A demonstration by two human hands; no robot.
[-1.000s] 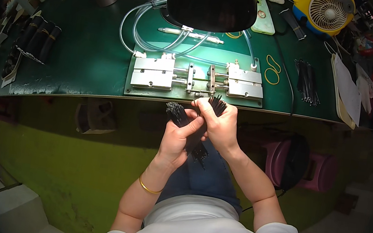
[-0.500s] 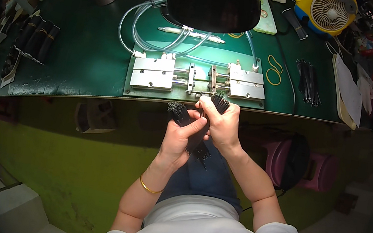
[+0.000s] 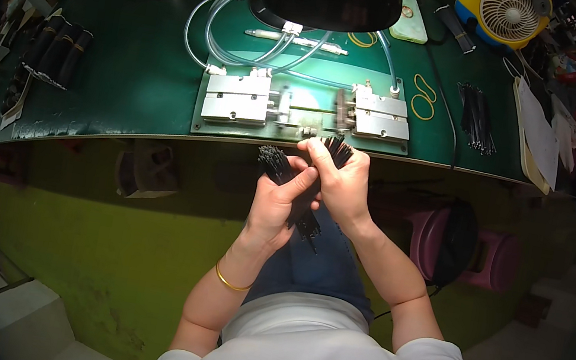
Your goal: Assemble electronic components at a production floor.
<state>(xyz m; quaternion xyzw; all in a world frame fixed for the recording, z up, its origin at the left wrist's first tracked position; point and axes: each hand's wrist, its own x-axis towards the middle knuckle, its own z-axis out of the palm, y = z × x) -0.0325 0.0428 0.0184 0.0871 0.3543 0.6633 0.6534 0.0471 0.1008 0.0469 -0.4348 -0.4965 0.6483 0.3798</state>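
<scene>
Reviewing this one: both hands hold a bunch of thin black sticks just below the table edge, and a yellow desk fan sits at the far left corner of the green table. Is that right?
Not quite. The head view shows the yellow desk fan at the far right corner of the green table, not the left. The rest stands: the left hand and right hand hold the bunch of thin black sticks just below the table edge.

One head-worn fisheye — looking steeply down, close above the workbench (image 3: 129, 91).
</scene>
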